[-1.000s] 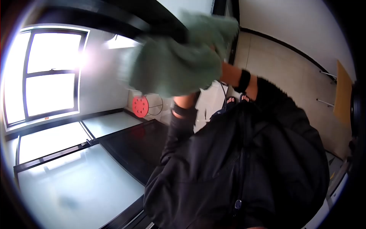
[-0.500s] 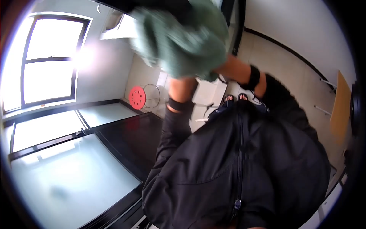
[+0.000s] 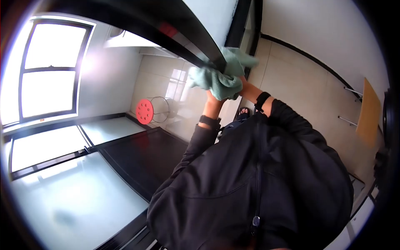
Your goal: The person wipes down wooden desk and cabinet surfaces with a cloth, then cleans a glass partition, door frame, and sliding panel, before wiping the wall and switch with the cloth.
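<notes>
A pale green cloth is wrapped around the end of a dark, glossy frame bar in front of me. My left hand grips the cloth from the left side, its fingers mostly covered by the folds. On the right, my right hand holds the same cloth, and its fingers are hidden too. A loose flap of the cloth sticks out to the right and is slightly blurred. Both wrists wear black bands.
A red round stool stands on the tiled floor at left. Frosted glass panels in dark frames fill the lower left, below a bright window. A wooden board with metal legs is at far right.
Both hands and the cloth have moved down and away from the camera. More of the dark bar now shows above them.
</notes>
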`<state>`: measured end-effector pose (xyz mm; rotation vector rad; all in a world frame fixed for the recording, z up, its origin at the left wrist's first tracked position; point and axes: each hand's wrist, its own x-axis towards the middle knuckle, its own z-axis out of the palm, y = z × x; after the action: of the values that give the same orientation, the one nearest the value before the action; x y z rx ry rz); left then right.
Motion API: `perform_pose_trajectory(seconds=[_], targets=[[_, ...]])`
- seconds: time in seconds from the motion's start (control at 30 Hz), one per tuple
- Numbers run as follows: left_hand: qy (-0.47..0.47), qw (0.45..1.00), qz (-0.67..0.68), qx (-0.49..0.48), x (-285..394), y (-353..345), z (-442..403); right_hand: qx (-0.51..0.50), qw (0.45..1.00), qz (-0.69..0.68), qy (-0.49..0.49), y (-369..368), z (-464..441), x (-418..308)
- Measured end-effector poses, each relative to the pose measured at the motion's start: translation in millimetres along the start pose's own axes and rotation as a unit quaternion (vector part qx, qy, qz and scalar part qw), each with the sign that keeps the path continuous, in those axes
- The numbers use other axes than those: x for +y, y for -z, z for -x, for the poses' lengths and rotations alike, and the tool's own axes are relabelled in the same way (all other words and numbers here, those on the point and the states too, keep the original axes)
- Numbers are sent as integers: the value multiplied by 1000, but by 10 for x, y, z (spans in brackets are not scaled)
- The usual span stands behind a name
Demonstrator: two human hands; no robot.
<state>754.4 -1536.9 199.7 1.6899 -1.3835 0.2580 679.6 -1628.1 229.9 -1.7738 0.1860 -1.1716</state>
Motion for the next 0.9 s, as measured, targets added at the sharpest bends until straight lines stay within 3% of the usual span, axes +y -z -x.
perform_pose_trajectory(seconds=[0.17, 0.23, 0.27, 0.3, 0.4, 0.47, 0.5, 0.53, 0.57, 0.6, 0.63, 0.67, 0.77, 0.83, 0.9], targets=[[127, 968, 166, -139, -266, -241, 226, -57, 987, -101, -113, 124, 227, 115], [57, 993, 86, -47, 19, -26, 15, -34, 981, -132, -136, 150, 26, -213], [19, 997, 64, -23, 84, 89, -169, -46, 990, -94, -98, 103, -120, -229], [-15, 998, 55, 0, 126, 234, -379, -18, 989, -138, -58, 20, -440, -532], [-98, 993, 17, 71, 363, 606, -1047, 32, 988, -30, 149, 84, -1104, -1233], [-136, 984, -5, 111, 518, 792, -1437, 109, 962, 122, 217, -85, -1589, -1512], [-150, 981, -14, 126, 579, 873, -1610, 140, 897, 334, 253, -108, -1828, -1653], [-159, 977, -21, 137, 641, 935, -1754, 121, 975, -88, 165, -35, -1845, -1966], [-163, 975, -28, 145, 662, 956, -1818, 88, 946, -294, 105, 1, -1821, -2026], [-164, 975, -34, 146, 652, 936, -1794, 85, 865, -493, 42, 38, -1797, -2088], [-160, 976, -40, 143, 616, 892, -1714, 114, 977, -109, 146, 61, -1793, -1892], [-155, 977, -43, 139, 559, 825, -1571, 123, 920, 293, 229, 62, -1745, -1717], [-132, 985, -34, 110, 346, 547, -1027, 177, 928, 259, 200, -7, -1243, -1385], [-102, 992, -12, 72, 176, 297, -579, 98, 981, 159, 61, -50, -820, -949], [-69, 997, 18, 37, 28, 58, -168, 87, 987, 136, -24, -120, -258, -228]])
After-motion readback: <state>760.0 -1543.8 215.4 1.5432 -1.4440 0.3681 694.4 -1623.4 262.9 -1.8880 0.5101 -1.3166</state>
